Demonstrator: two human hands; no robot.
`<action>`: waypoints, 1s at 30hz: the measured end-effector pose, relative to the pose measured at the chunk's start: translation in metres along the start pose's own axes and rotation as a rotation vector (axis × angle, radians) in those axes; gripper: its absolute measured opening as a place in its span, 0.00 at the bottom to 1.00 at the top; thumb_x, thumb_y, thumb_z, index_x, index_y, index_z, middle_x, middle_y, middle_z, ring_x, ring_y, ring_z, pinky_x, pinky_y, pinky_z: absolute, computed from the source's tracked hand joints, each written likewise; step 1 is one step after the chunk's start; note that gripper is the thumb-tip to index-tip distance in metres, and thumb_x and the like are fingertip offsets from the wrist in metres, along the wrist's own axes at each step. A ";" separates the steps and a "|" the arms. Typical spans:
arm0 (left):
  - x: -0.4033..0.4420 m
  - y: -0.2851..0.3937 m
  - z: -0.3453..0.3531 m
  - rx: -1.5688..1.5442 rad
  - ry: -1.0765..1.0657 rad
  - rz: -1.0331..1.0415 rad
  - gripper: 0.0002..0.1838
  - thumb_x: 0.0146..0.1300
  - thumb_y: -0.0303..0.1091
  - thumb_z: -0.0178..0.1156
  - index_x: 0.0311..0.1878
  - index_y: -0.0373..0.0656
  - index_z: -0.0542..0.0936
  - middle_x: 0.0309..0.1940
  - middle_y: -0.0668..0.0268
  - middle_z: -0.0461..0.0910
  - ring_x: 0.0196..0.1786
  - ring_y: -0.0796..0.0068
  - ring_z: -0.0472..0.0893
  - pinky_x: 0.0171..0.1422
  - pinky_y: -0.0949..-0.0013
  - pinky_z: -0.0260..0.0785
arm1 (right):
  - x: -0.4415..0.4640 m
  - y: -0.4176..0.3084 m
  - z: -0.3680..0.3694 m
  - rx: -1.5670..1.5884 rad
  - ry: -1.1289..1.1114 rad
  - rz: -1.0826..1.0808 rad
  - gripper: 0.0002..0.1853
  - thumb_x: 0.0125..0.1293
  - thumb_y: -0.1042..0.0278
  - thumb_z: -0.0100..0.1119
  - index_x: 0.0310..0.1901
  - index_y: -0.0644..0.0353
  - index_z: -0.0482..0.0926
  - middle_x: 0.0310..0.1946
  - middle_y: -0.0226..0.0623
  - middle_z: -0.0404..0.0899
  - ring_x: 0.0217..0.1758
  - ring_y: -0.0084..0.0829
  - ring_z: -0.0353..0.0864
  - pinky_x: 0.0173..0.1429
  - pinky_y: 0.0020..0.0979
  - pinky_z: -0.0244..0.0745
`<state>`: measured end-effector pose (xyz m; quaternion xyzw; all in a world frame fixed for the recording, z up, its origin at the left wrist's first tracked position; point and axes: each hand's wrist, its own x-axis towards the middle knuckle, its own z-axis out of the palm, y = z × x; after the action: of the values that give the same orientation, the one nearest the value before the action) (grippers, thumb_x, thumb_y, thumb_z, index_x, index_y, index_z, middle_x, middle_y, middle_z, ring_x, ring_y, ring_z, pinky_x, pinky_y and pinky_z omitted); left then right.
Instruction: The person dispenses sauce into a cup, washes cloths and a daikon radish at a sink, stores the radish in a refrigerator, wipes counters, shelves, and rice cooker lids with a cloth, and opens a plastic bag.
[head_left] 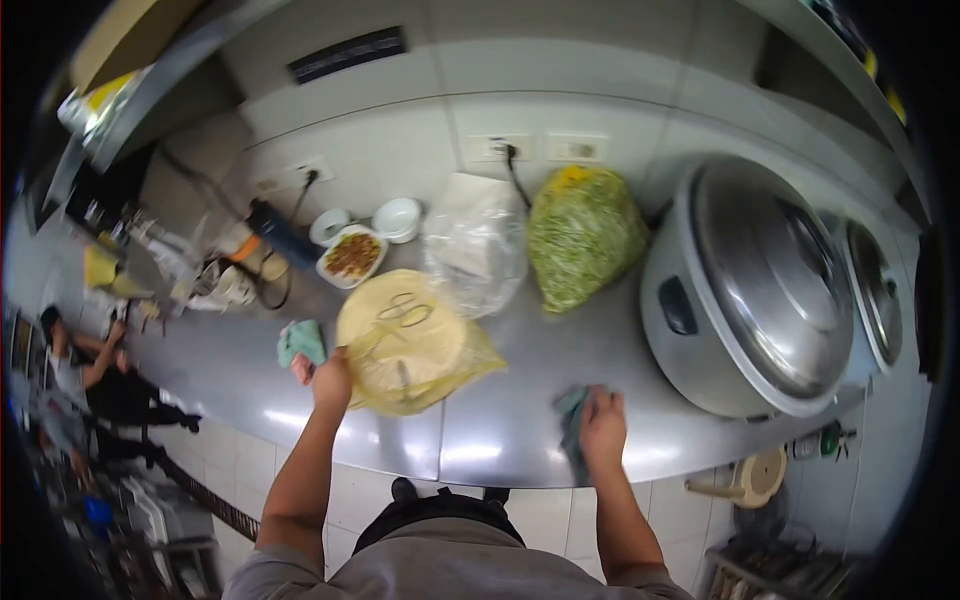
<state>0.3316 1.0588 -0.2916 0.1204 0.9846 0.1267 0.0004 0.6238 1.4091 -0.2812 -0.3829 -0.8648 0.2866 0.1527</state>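
Note:
My left hand (pixel 332 382) grips the near left edge of a yellowish plastic bag (pixel 455 375) holding flat round pale sheets, with scissors (pixel 405 310) lying on top. Just left of that hand sits a crumpled green and pink cloth (pixel 301 345). My right hand (pixel 602 418) is closed on a dark green cloth (pixel 573 425), pressed on the steel counter (pixel 500 440) to the right of the bag.
Behind the bag stand a dish of chopped food (pixel 352 256), white bowls (pixel 398 219), a clear plastic bag (pixel 475 250) and a bag of shredded greens (pixel 583 240). A large lidded cooker (pixel 740 300) is at right. Another person (pixel 85 370) is at far left.

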 end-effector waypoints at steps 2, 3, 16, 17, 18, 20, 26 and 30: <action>-0.009 0.000 0.004 -0.092 0.068 0.103 0.14 0.65 0.33 0.44 0.45 0.41 0.78 0.29 0.45 0.80 0.34 0.44 0.80 0.37 0.48 0.70 | 0.060 -0.010 0.037 -0.190 0.107 -0.194 0.21 0.64 0.58 0.54 0.57 0.54 0.73 0.56 0.52 0.68 0.55 0.51 0.69 0.56 0.44 0.67; -0.020 0.005 0.004 -0.112 0.039 0.096 0.14 0.66 0.34 0.43 0.45 0.40 0.78 0.29 0.45 0.79 0.33 0.45 0.80 0.37 0.48 0.70 | 0.079 -0.022 0.053 -0.312 0.087 -0.236 0.23 0.65 0.54 0.54 0.59 0.54 0.72 0.57 0.51 0.67 0.57 0.49 0.67 0.58 0.44 0.64; -0.113 -0.106 -0.096 -0.868 -0.024 0.132 0.19 0.63 0.28 0.58 0.58 0.44 0.74 0.47 0.59 0.77 0.46 0.70 0.79 0.44 0.70 0.73 | -0.146 -0.227 0.217 0.257 -0.900 -0.589 0.15 0.55 0.66 0.64 0.45 0.57 0.82 0.44 0.46 0.75 0.48 0.46 0.76 0.54 0.39 0.70; -0.117 -0.131 -0.108 -0.866 -0.009 0.130 0.19 0.63 0.28 0.58 0.58 0.44 0.74 0.47 0.59 0.77 0.46 0.70 0.79 0.44 0.70 0.73 | -0.146 -0.257 0.240 0.371 -0.837 -0.542 0.15 0.55 0.66 0.65 0.44 0.57 0.82 0.43 0.45 0.76 0.47 0.44 0.76 0.53 0.37 0.71; -0.121 -0.158 -0.124 -0.872 0.039 0.112 0.18 0.63 0.27 0.58 0.57 0.44 0.75 0.47 0.59 0.77 0.45 0.70 0.79 0.45 0.70 0.73 | -0.144 -0.291 0.257 0.487 -0.771 -0.499 0.14 0.55 0.66 0.66 0.43 0.57 0.83 0.41 0.43 0.77 0.46 0.43 0.76 0.53 0.35 0.71; -0.127 -0.218 -0.153 -0.877 0.121 0.088 0.18 0.63 0.27 0.58 0.57 0.44 0.75 0.47 0.59 0.77 0.45 0.70 0.79 0.46 0.70 0.73 | -0.137 -0.368 0.259 0.409 -0.538 -0.569 0.14 0.54 0.68 0.66 0.44 0.58 0.83 0.42 0.45 0.77 0.47 0.43 0.76 0.52 0.35 0.71; -0.209 -0.413 -0.194 -0.736 0.223 -0.259 0.17 0.62 0.31 0.59 0.55 0.43 0.76 0.45 0.58 0.78 0.44 0.66 0.80 0.46 0.66 0.74 | -0.145 -0.482 0.321 0.330 -0.623 -0.605 0.28 0.56 0.52 0.65 0.58 0.52 0.75 0.58 0.50 0.68 0.62 0.46 0.68 0.64 0.41 0.63; -0.258 -0.503 -0.189 -0.762 0.241 -0.574 0.16 0.62 0.31 0.60 0.54 0.43 0.77 0.44 0.60 0.79 0.42 0.70 0.79 0.46 0.68 0.73 | -0.189 -0.489 0.418 -0.284 -0.525 -0.989 0.41 0.55 0.38 0.59 0.66 0.53 0.66 0.70 0.53 0.51 0.74 0.57 0.43 0.73 0.58 0.37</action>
<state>0.4570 0.4780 -0.2422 -0.1802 0.8547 0.4856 -0.0345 0.2656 0.8439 -0.3204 0.1340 -0.9799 0.1475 -0.0040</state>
